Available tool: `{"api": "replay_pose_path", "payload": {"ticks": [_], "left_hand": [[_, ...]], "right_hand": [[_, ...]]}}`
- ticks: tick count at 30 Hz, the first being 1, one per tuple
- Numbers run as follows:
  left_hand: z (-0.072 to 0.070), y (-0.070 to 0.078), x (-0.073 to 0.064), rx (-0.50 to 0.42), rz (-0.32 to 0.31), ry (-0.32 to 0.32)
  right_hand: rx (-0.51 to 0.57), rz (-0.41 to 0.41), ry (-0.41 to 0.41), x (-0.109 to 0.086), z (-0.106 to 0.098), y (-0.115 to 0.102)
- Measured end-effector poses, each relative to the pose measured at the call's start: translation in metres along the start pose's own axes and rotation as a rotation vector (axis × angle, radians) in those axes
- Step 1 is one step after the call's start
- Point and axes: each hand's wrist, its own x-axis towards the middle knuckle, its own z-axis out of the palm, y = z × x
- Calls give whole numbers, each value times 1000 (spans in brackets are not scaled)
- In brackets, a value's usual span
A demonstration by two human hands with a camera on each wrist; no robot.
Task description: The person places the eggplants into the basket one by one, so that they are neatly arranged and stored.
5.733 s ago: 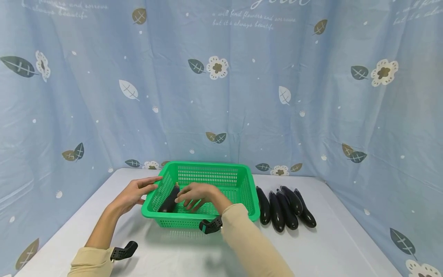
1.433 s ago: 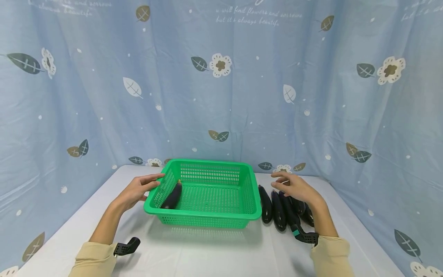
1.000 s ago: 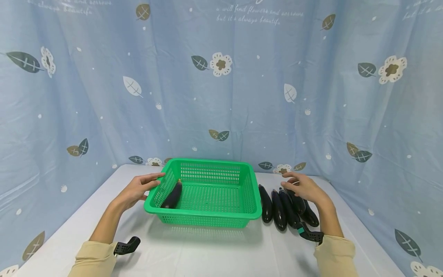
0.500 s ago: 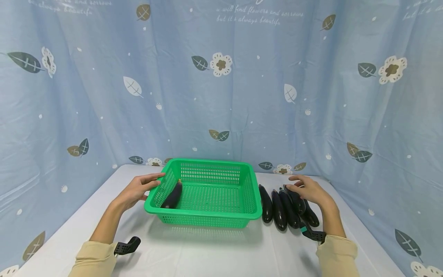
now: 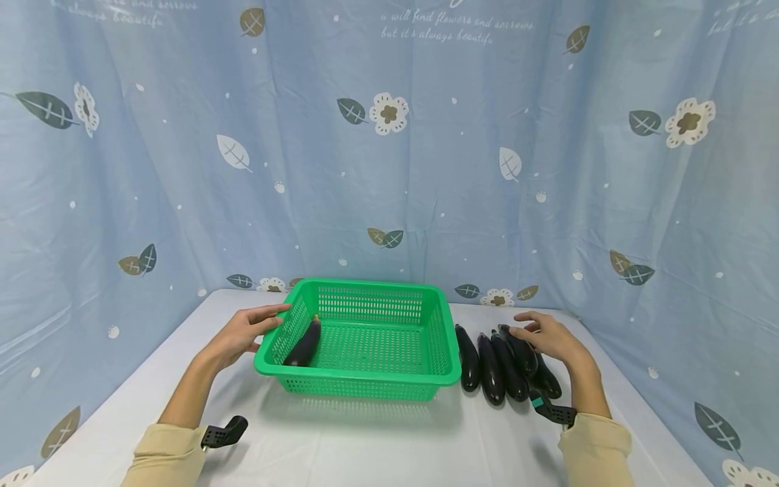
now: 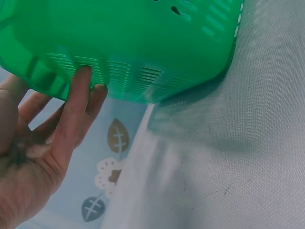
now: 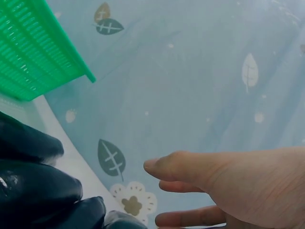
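Observation:
A green plastic basket (image 5: 365,379) stands on the white table with one dark eggplant (image 5: 303,345) lying along its left side. At the basket's left end is my left hand (image 5: 234,338), its nearly straight fingers touching the rim and wall; the left wrist view shows fingertips (image 6: 83,71) against the perforated side. To the right, several eggplants (image 5: 491,370) lie side by side, with one eggplant (image 5: 518,352) resting partly over others. My right hand (image 5: 548,335) hovers over their upper right end, fingers loosely bent and apart, holding nothing. In the right wrist view, air separates the fingers from the eggplants (image 7: 38,191).
A blue curtain (image 5: 389,169) printed with leaves and flowers hangs behind and along both sides of the table (image 5: 341,446). Black wrist devices (image 5: 224,433) sit on both forearms. The basket's right wall stands close beside the nearest eggplant.
My right hand has left the basket's inside, where it was near the eggplant, and moved right over the loose eggplants, lately drifting slightly further right. The left hand stays at the rim.

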Motion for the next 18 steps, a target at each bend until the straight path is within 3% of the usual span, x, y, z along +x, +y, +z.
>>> {"api": "replay_pose_path", "payload": {"ticks": [18], "left_hand": [[0,0,1,0,9,-1]], "right_hand": [[-30,59,-17,4,6,15]]}}
